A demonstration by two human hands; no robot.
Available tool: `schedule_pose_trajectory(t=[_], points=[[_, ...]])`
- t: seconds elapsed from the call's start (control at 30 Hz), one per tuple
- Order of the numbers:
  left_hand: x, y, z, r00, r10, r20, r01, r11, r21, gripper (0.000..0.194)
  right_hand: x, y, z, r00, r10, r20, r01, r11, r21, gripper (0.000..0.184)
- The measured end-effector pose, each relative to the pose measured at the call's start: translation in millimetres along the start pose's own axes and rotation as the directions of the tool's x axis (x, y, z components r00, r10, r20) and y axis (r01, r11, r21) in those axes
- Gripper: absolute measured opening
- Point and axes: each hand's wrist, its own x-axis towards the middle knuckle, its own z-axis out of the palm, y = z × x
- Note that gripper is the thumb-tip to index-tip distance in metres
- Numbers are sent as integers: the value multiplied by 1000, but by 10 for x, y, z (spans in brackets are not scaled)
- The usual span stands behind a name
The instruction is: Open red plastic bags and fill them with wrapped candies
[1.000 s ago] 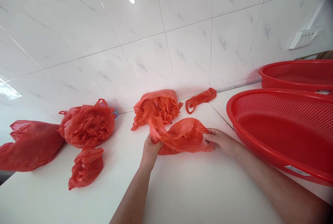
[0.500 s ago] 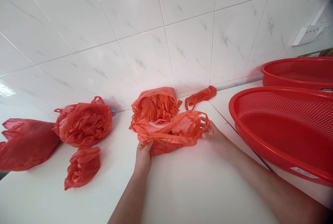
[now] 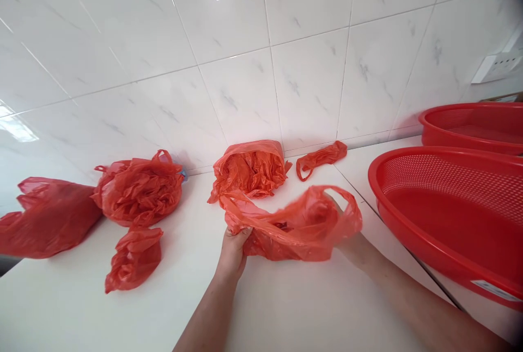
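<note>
A thin red plastic bag (image 3: 286, 229) with loop handles is spread between my hands above the white table. My left hand (image 3: 235, 248) pinches its near left edge, thumb on top. Behind the bag's right side is my right hand (image 3: 338, 207), seen only in part through a handle loop; its fingers are hidden. Just beyond stands a red bag full of crumpled red bags (image 3: 255, 172), its mouth facing me. A folded red bag (image 3: 322, 158) lies to its right, near the wall.
On the left sit a bulging red bag (image 3: 139, 191), a larger red bag (image 3: 49, 218) and a small crumpled one (image 3: 134, 259). Two red perforated baskets (image 3: 408, 221) stand on the right. White tiles (image 3: 237, 90) line the back, with a socket (image 3: 496, 67).
The bag's right side has come up and its right handle swung right and towards me. My right hand, partly visible before, is now mostly behind the plastic. My left hand keeps its pinch.
</note>
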Motion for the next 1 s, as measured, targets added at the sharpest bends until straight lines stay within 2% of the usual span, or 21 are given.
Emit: schedule_pose_trajectory(t=[0.1, 0.2, 0.27, 0.33, 0.43, 0.57, 0.67, 0.73, 0.83, 0.93, 1.0], points=[[-24, 43, 56, 1000, -6, -11, 6, 999, -44, 47, -68, -18, -172, 994, 24, 108, -41, 985, 166, 23], [-16, 81, 65, 1000, -12, -26, 9, 995, -100, 44, -60, 31, -311, 999, -9, 39, -5, 936, 352, 30], [-2, 86, 44, 999, -21, -28, 18, 993, -121, 40, -16, 73, -352, 999, 20, -29, -6, 904, 427, 30], [5, 72, 14, 999, -33, -7, 32, 992, -126, 34, 28, 107, -359, 995, 77, -58, -44, 896, 441, 25], [-10, 38, -19, 994, -71, 81, 79, 991, -104, 33, 52, 130, -343, 991, 128, -39, -102, 914, 393, 20], [-62, 8, -36, 965, -130, 226, 150, 986, -72, 44, 6, 106, -319, 994, 113, -12, -99, 918, 385, 36], [-89, 0, -45, 944, -176, 280, 203, 977, -70, 42, -34, 58, -283, 992, 122, 38, -127, 905, 406, 42], [-94, 5, -39, 943, -205, 263, 232, 969, -79, 35, -39, 36, -258, 980, 189, 65, -199, 892, 406, 33], [-87, 30, -5, 963, -204, 179, 227, 967, -119, 26, -8, 68, -276, 961, 274, 34, -261, 860, 439, 21], [-72, 48, 31, 981, -162, 111, 179, 971, -161, 26, 45, 171, -365, 963, 268, -1, -232, 834, 500, 25], [-66, 41, 42, 985, -137, 102, 155, 970, -189, 24, 70, 229, -412, 968, 249, 25, -222, 806, 548, 25]])
